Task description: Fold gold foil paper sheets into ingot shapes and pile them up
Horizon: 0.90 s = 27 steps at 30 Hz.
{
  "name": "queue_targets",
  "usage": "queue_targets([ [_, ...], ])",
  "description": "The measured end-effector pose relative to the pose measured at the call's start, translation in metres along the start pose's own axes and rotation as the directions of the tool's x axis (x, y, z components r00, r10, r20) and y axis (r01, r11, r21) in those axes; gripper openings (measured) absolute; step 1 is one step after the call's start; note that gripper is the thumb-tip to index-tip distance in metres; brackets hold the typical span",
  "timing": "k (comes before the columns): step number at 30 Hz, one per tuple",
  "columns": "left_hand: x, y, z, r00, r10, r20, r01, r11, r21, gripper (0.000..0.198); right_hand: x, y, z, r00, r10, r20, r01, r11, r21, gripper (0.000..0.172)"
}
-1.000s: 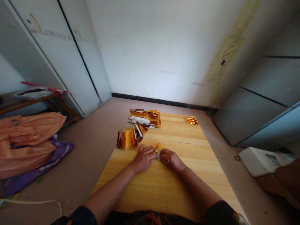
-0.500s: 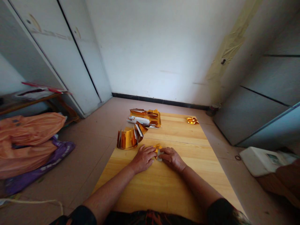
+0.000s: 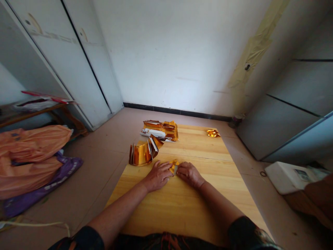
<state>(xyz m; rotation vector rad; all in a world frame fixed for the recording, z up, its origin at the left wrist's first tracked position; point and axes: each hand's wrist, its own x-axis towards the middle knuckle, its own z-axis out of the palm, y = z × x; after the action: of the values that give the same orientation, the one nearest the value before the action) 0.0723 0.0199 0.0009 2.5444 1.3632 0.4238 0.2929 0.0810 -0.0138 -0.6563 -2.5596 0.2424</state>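
Note:
A small piece of gold foil paper (image 3: 173, 166) with a greyish underside lies on the wooden table (image 3: 182, 211) between my hands. My left hand (image 3: 157, 176) rests flat on the table, its fingertips over the paper's left edge. At the paper's right edge, my right hand (image 3: 190, 174) has its fingers curled together in a pinch. Beyond my left hand stands a curved stack of gold paper sheets (image 3: 142, 152). Behind it is a second bundle of gold and white paper (image 3: 170, 131).
A crumpled gold foil piece (image 3: 212, 133) sits at the table's far right corner. Orange and purple bags (image 3: 33, 144) lie on the left. A white box (image 3: 286, 177) stands off the right side. A cabinet is at the far left, a wall ahead.
My right hand's fingers have curled in more at the paper's right edge, and less of the grey part shows. My left hand has hardly moved.

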Motion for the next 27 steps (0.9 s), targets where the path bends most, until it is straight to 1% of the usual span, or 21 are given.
queue_targets([
  [5, 0.001, 0.002, -0.004, 0.999, -0.033, 0.010, 0.033, 0.999, -0.038, 0.033, 0.009, -0.002, 0.004, 0.994, 0.076, 0.081, -0.076, 0.997, -0.002, 0.013],
  [10, -0.001, 0.002, -0.001, 0.999, -0.040, -0.024, 0.039, 0.998, -0.048, 0.040, 0.014, -0.015, 0.002, 0.970, 0.229, 0.085, -0.227, 0.973, -0.035, 0.010],
  [14, -0.001, 0.001, -0.001, 1.000, -0.027, -0.013, 0.026, 0.999, -0.028, 0.036, 0.015, -0.020, 0.002, 0.948, 0.310, 0.070, -0.306, 0.950, -0.054, 0.007],
  [23, 0.001, 0.003, -0.003, 0.999, -0.028, -0.019, 0.027, 0.999, -0.026, 0.031, 0.013, -0.019, 0.013, 0.945, 0.327, -0.006, -0.326, 0.943, -0.073, 0.006],
  [27, 0.000, 0.003, -0.002, 0.999, -0.015, -0.032, 0.014, 0.999, -0.029, 0.035, 0.013, -0.018, 0.016, 0.943, 0.330, -0.025, -0.331, 0.941, -0.071, 0.008],
])
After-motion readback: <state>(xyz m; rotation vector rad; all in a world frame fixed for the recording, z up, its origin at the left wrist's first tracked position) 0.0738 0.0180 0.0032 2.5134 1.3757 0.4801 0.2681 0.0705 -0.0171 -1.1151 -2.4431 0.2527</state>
